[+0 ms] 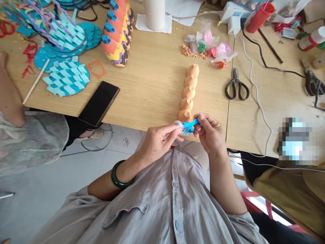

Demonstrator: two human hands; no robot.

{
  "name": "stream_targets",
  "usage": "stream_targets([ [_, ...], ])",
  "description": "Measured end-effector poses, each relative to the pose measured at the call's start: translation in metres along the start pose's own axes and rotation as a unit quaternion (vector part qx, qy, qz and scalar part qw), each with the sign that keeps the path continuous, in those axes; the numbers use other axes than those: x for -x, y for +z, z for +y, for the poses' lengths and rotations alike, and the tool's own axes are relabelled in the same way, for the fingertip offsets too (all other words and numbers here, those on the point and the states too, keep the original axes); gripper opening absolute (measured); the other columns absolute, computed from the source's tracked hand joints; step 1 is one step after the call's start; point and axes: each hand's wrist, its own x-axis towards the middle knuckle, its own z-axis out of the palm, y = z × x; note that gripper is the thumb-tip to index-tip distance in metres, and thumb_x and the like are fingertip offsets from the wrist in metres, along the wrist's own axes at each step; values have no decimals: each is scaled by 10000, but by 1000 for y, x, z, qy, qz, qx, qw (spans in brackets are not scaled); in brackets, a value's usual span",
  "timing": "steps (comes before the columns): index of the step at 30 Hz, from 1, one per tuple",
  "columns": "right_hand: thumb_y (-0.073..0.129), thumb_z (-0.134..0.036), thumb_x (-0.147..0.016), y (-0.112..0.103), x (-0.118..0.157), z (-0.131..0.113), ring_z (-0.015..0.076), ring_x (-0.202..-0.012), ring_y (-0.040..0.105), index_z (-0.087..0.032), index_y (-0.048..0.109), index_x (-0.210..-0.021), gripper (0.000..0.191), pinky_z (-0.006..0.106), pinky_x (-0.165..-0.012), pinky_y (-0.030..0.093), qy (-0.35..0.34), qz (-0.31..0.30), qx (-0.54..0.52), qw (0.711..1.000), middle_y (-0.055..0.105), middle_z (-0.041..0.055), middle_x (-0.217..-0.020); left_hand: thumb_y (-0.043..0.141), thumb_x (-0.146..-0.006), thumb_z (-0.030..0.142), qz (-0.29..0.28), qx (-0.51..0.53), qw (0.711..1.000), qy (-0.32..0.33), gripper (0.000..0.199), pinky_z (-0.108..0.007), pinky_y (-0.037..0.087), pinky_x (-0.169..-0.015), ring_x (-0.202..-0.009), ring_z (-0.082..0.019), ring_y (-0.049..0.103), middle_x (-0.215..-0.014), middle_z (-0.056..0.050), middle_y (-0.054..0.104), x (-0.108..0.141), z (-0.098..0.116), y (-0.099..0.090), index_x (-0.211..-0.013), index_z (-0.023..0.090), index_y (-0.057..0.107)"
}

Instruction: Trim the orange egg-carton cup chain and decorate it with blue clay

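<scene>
Wearing wrinkled grey shirt [157, 203]; pinching crinkly clear wrapper [178, 126] with closed left fingers [170, 131], gripping smooth blue strip [190, 124] with closed right fingers [206, 122]; holding both near wood-grained bench [152, 78] edge, beside knobbly orange row [189, 92].

Wooden desk [152, 84]: bumpy orange strip [189, 90] on it, running back from near edge. Soft blue lump [188, 127]: at strip's near end. Left of strip: flat black rectangular phone [99, 103]. Further left and behind: round blue woven disc [67, 78]; thin pale stick [36, 81] left of disc. Behind strip: small clear plastic bags [207, 42]. Right: black-handled metal scissors [237, 86]. Back: white cylinder [154, 13] on white flat sheet [167, 28], left of bags.
</scene>
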Motion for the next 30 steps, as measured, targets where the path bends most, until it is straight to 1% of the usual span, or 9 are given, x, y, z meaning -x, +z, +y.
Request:
stream_targets([
  [2, 672, -528, -927, -1, 3, -6, 118, -669, 648, -258, 775, -991, 296, 223, -474, 565, -8, 0, 7, 1000, 705, 15, -862, 582, -1020, 314, 11, -18, 1000, 7, 242, -225, 592, -707, -792, -172, 790, -856, -27, 810, -1, 0, 0, -945, 175, 766],
  [5, 697, -445, -918, -2, 10, -15, 181, -951, 719, -293, 748, -1183, 310, 314, -680, 674, -40, -26, 36, 998, 742, 57, -1203, 595, -1009, 321, 28, -63, 997, 22, 247, -233, 556, -673, -760, -161, 741, -833, -26, 787, -3, -2, -2, -913, 176, 772],
  [9, 678, -308, -950, 1, 21, -18, 198, -1039, 745, -297, 690, -1319, 370, 431, -879, 694, -113, -19, 132, 985, 753, 56, -1242, 599, -1004, 314, 42, -81, 995, 30, 238, -234, 531, -672, -746, -145, 685, -849, -34, 770, -4, -5, -2, -927, 179, 779],
  [13, 676, -258, -953, 6, 26, -20, 180, -941, 768, -311, 656, -1353, 403, 390, -854, 697, -174, 39, 282, 943, 781, 32, -1124, 610, -996, 316, 43, -58, 997, 30, 214, -261, 563, -791, -893, -180, 725, -955, -50, 791, -5, -3, -1, -984, 192, 784],
  [15, 672, -230, -953, 9, 27, -22, 190, -964, 758, -303, 686, -1292, 346, 351, -794, 695, -225, 35, 341, 912, 780, 41, -1108, 627, -987, 326, 42, -40, 998, 27, 205, -267, 565, -844, -969, -194, 733, -1020, -56, 796, -5, -2, 0, -1039, 198, 780],
  [19, 671, -213, -958, 15, 25, -23, 164, -861, 706, -268, 755, -1145, 212, 286, -605, 631, -303, 14, 391, 869, 704, 92, -1169, 609, -999, 304, 42, -53, 997, 35, 200, -235, 538, -767, -840, -154, 708, -907, -45, 774, -6, 1, 0, -962, 179, 761],
  [23, 741, -285, -924, 21, 23, -16, 93, -658, 575, -262, 750, -1124, 201, 249, -532, 575, -260, 37, 355, 897, 637, 45, -1005, 555, -1018, 248, 36, -89, 993, 76, 246, -225, 510, -722, -762, -133, 667, -810, -36, 725, -7, 1, 2, -837, 168, 702],
  [26, 745, -351, -916, 26, 22, -7, 106, -748, 612, -257, 729, -1076, 186, 231, -548, 600, -202, 53, 280, 937, 623, 48, -1082, 530, -1028, 227, 26, -98, 989, 110, 241, -212, 512, -718, -753, -123, 671, -814, -36, 730, -7, 2, 3, -854, 171, 688],
  [30, 717, -353, -933, 30, 20, 1, 144, -863, 689, -252, 734, -1043, 150, 265, -650, 656, -202, 67, 238, 948, 672, 50, -1066, 511, -1041, 246, 23, -115, 986, 120, 267, -218, 524, -726, -756, -131, 687, -816, -46, 738, -6, 0, 5, -852, 177, 687],
])
